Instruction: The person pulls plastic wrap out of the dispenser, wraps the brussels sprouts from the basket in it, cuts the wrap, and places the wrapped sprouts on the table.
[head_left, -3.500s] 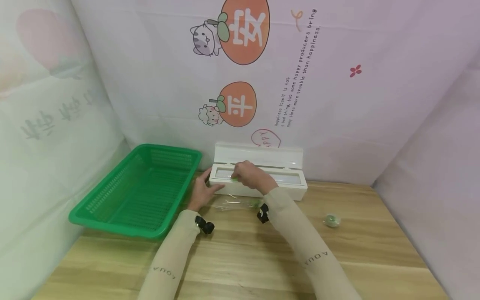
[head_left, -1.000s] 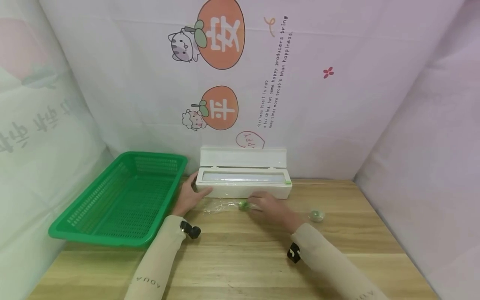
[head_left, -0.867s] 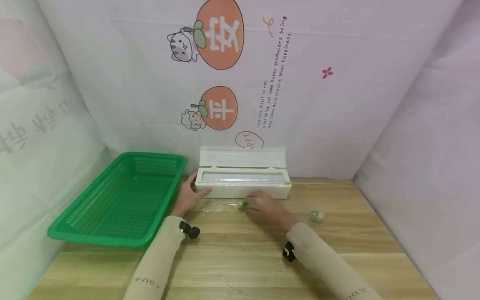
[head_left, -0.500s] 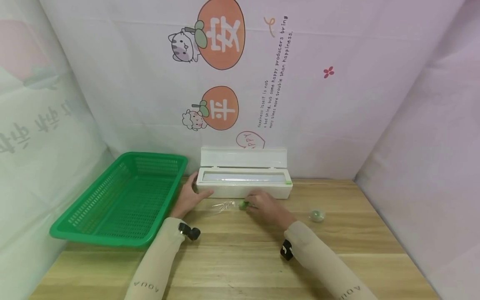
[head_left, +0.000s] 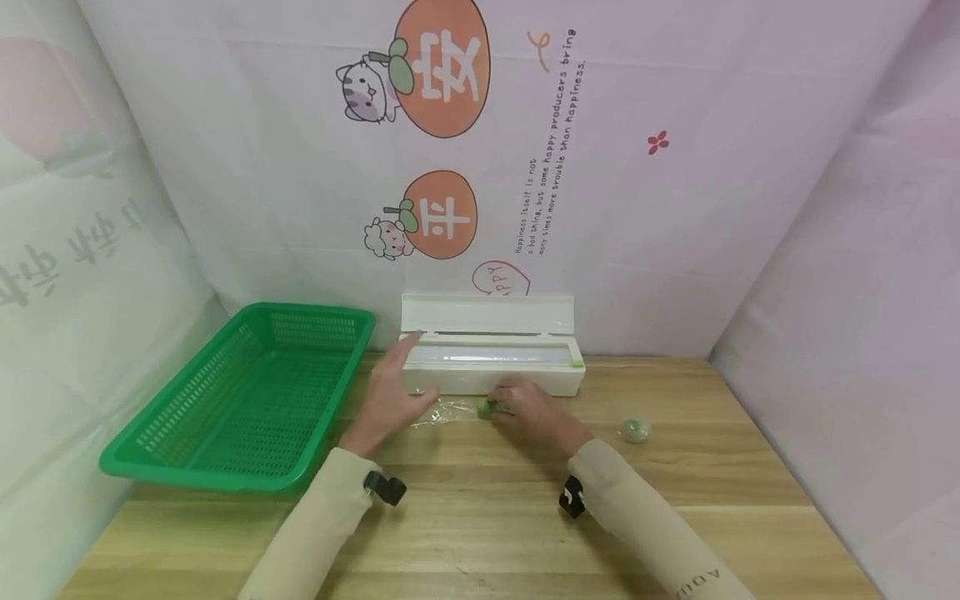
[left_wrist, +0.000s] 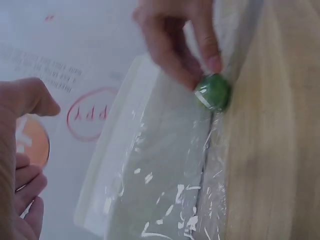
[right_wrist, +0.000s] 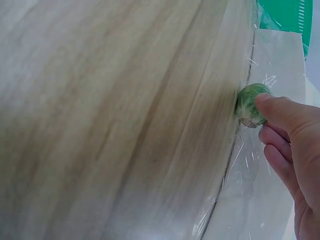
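Observation:
A white cling film dispenser box (head_left: pixel 491 382) stands against the back wall, lid raised. From it, clear cling film (head_left: pixel 448 412) spreads onto the table in front. My right hand (head_left: pixel 536 414) pinches a green Brussels sprout (right_wrist: pixel 248 106) between thumb and fingers, on the film at the box's front edge. In the left wrist view the same sprout (left_wrist: pixel 214 93) has shiny film over or around it. My left hand (head_left: pixel 386 402) is at the box's left end, thumb and fingers spread apart, holding nothing; whether it touches the box I cannot tell.
A green plastic basket (head_left: pixel 360 350) stands on the left side of the wooden table (head_left: pixel 480 533). To the right lies a small green thing wrapped in film (head_left: pixel 634 430). A green slider (head_left: pixel 577 363) sits at the right end of the box's rim. Fabric walls enclose three sides.
The right hand has come down from the box's slider to the sprout. The slider is now at the right end. Just now the left hand has let go of the box's left end, fingers spreading.

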